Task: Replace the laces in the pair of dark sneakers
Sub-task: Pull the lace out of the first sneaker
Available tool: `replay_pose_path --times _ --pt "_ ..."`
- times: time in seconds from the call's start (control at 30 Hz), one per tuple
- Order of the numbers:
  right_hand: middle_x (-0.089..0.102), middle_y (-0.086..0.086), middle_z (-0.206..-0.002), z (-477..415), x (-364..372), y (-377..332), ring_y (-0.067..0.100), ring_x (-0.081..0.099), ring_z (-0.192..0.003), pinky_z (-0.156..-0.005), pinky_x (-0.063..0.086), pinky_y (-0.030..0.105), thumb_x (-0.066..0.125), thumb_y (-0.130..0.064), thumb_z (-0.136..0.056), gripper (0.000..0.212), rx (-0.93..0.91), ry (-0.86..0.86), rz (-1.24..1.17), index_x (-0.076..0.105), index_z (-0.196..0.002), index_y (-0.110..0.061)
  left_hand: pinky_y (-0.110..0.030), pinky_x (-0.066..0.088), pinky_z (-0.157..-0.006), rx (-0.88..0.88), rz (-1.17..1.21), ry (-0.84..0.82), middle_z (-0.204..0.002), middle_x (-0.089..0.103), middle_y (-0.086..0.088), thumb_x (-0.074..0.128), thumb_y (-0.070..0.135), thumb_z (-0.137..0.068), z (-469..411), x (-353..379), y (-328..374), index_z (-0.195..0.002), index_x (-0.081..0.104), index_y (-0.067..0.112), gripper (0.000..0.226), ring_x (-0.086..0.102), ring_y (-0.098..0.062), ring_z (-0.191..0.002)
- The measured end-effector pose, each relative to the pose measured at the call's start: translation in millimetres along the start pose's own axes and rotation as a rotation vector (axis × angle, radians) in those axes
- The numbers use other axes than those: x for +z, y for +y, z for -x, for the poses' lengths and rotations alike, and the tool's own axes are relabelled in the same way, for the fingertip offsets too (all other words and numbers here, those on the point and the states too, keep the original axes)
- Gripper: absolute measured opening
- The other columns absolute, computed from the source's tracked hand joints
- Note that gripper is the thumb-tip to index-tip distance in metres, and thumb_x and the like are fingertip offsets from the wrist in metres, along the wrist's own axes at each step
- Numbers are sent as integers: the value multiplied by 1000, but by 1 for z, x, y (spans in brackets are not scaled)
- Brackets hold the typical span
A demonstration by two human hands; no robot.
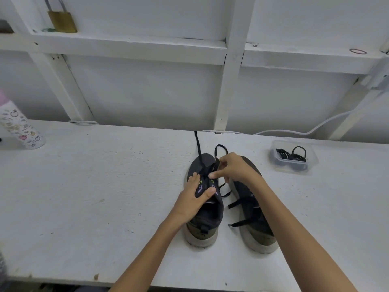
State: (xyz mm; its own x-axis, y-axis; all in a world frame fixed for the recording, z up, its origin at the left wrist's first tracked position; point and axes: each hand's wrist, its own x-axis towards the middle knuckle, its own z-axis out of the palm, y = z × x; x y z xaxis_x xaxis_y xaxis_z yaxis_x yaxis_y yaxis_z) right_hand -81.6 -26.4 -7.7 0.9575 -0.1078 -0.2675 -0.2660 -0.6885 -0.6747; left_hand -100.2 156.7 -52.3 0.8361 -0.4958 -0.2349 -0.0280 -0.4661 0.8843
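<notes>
Lace in right hand pinch grip, left hand flat over half-hidden tongue of sneaker.

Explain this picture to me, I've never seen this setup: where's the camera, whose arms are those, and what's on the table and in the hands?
There is no machine here. A person works with two bare hands, and the single picture comes from a camera worn on their head, looking forward and down. Two dark sneakers stand side by side on the white table, toes pointing away. The left hand lies on the left sneaker, steadying it. The right hand pinches the black lace near that shoe's front eyelets, and one lace end trails towards the wall. The right sneaker has loose lace lying across it. Beyond it stands a clear plastic box of black loops. A patterned bottle stands at the far left.
</notes>
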Motion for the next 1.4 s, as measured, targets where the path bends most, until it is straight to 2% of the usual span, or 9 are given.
replay_pose_path --times 0.1,0.33,0.57,0.7,0.83,0.97,1.07,1.23,1.4 --pt "60 -2 -49 -4 -2 -1 9 56 -44 -65 49 34 78 -23 -79 26 -18 55 88 61 -65 -9 -32 15 -120 -3 1 -6 -162 8 5 52 53 -90 0 0 0 -154 14 22 81 9 -11 -149" --pt "59 -1 -58 3 -8 1 10 50 -44 -42 32 17 74 -22 -86 26 -3 112 -326 61 -75 -3 -29 12 -118 0 -4 -9 -162 8 6 52 54 -89 -1 0 -1 -155 14 22 83 5 -8 -149" --pt "60 -2 -47 -5 -1 0 11 56 -44 -63 50 30 78 -25 -80 28 4 109 17 64 -66 -6 -29 12 -118 2 -18 -12 -162 7 6 51 54 -90 -1 0 -1 -155 13 22 82 6 -9 -149" --pt "53 -8 -39 -6 -17 -4 10 47 -35 -43 34 17 71 -18 -88 34 -5 317 -367 61 -75 12 -27 11 -118 9 13 -17 -162 7 6 52 51 -91 -1 0 -2 -155 13 21 81 5 -8 -149" --pt "68 -3 -62 -1 -14 0 10 53 -43 -42 34 19 80 -34 -78 40 24 125 -288 69 -79 5 -28 11 -118 6 10 -16 -162 7 7 52 54 -89 -2 0 -2 -155 13 22 82 4 -7 -148" --pt "63 -9 -51 -5 -1 4 11 58 -47 -52 42 19 83 -25 -75 28 20 -19 -69 71 -75 0 -30 12 -120 3 0 -7 -162 7 6 52 52 -91 -2 1 -2 -155 13 22 81 5 -8 -149" --pt "61 -6 -50 -10 -11 0 10 55 -46 -59 43 25 80 -19 -77 21 14 86 -49 68 -65 -7 -30 12 -119 0 9 -10 -162 7 7 53 52 -91 -2 0 -2 -154 14 22 80 5 -7 -148" --pt "58 2 -62 -8 -25 -10 17 53 -46 -48 36 24 72 -19 -87 28 -30 364 -420 57 -66 -6 -30 11 -119 1 1 -12 -162 6 7 53 51 -91 -2 1 -3 -155 14 22 80 5 -8 -149" --pt "63 0 -56 -3 -5 -6 11 57 -42 -46 39 20 82 -41 -75 40 69 -2 -56 62 -68 -6 -27 10 -118 4 14 -5 -162 7 8 53 53 -89 -3 1 -4 -155 15 21 82 3 -5 -148"
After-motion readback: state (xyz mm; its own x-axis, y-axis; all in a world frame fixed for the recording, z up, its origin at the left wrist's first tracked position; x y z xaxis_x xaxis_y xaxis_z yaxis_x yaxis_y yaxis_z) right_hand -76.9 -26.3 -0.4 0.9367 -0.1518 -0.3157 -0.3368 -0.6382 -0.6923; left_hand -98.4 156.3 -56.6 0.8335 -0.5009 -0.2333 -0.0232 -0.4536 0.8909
